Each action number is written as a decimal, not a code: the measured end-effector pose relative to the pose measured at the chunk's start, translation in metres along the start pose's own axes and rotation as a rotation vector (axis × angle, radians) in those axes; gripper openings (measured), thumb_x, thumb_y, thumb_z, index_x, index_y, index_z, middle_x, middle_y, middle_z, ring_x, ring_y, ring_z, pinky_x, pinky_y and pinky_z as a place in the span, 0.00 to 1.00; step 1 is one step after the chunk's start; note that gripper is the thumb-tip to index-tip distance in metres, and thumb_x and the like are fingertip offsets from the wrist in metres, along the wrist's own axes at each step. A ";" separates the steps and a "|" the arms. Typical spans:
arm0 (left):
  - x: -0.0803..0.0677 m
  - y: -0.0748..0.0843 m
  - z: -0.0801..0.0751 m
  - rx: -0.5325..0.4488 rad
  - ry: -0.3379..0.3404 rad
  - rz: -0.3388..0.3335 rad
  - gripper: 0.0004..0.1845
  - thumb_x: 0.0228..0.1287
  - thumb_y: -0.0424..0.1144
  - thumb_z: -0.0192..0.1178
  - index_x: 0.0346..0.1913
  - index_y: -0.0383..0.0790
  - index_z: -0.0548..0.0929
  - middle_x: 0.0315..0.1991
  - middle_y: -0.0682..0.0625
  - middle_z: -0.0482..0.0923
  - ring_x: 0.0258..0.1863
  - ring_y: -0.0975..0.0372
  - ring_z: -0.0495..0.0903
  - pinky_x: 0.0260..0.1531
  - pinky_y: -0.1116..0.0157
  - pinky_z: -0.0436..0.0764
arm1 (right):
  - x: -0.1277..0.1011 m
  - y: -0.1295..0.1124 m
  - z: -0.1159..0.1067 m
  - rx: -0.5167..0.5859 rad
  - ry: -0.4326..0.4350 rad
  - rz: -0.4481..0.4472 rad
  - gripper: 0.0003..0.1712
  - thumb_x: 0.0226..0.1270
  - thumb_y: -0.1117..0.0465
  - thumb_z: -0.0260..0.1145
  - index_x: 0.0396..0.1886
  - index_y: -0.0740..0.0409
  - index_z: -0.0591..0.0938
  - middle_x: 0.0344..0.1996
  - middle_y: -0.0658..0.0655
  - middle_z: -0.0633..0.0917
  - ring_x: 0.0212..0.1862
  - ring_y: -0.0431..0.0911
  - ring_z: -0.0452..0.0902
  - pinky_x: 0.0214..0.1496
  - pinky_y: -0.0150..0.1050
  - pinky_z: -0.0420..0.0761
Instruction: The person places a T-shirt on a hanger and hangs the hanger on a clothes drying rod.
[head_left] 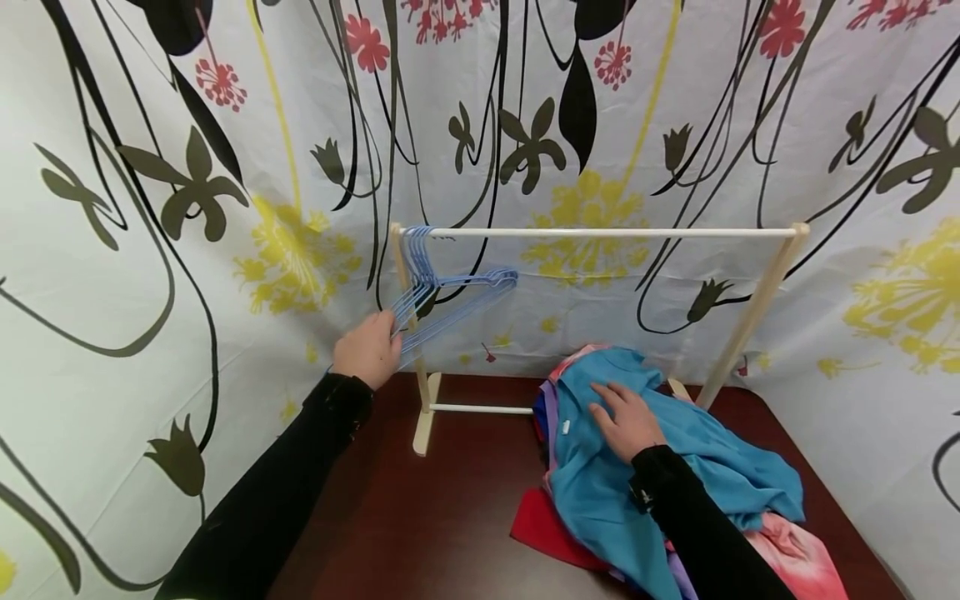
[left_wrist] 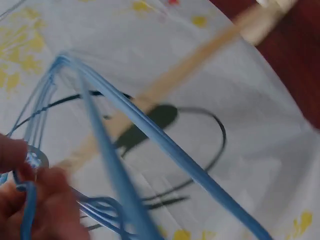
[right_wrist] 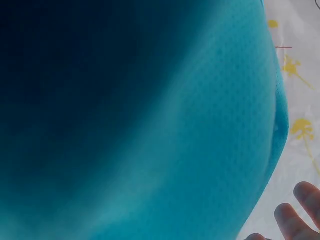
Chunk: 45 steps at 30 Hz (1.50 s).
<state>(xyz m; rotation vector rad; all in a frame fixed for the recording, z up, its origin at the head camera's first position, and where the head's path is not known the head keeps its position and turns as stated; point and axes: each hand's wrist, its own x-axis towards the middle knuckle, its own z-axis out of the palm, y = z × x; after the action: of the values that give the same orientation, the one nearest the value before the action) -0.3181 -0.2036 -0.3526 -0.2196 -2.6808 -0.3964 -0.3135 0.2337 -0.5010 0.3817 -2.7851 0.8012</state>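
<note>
A dark reddish-brown counter (head_left: 442, 517) is carrying everything, its smooth top shining paler toward the near edge and its far right corner rounding off. A pale wooden rack (head_left: 600, 233) is standing toward the back, its left foot (head_left: 424, 425) resting on the bare surface and its right foot (head_left: 678, 389) showing only partly behind a heap of clothes. That heap is covering the right side: a blue garment (head_left: 585, 492) is spreading on top, while red cloth (head_left: 546, 529) is poking out at left and pinkish cloth (head_left: 798, 554) at near right.
</note>
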 end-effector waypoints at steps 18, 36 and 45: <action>0.006 0.010 0.008 -0.737 -0.546 -0.231 0.10 0.72 0.26 0.38 0.53 0.33 0.59 0.49 0.31 0.74 0.31 0.47 0.84 0.29 0.55 0.84 | -0.012 0.011 -0.003 -0.018 -0.007 0.025 0.30 0.83 0.46 0.50 0.72 0.59 0.72 0.71 0.72 0.65 0.71 0.71 0.58 0.70 0.66 0.56; -0.037 0.033 0.032 -0.605 -0.267 -0.126 0.17 0.71 0.35 0.51 0.61 0.41 0.69 0.44 0.44 0.78 0.31 0.57 0.79 0.31 0.59 0.79 | -0.026 0.018 -0.002 -0.023 0.031 0.036 0.29 0.81 0.49 0.54 0.73 0.59 0.71 0.70 0.70 0.68 0.70 0.69 0.61 0.70 0.64 0.59; -0.093 0.041 0.073 -0.643 -0.316 -0.109 0.13 0.72 0.34 0.59 0.54 0.41 0.70 0.32 0.51 0.77 0.27 0.61 0.78 0.29 0.60 0.77 | -0.030 0.018 -0.001 -0.011 0.045 0.017 0.27 0.79 0.53 0.56 0.71 0.59 0.73 0.68 0.69 0.71 0.69 0.68 0.63 0.69 0.63 0.61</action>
<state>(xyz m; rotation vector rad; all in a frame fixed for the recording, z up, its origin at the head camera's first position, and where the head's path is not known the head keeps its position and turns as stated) -0.2538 -0.1512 -0.4457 -0.3445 -2.7803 -1.3550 -0.2908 0.2546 -0.5178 0.3348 -2.7539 0.7874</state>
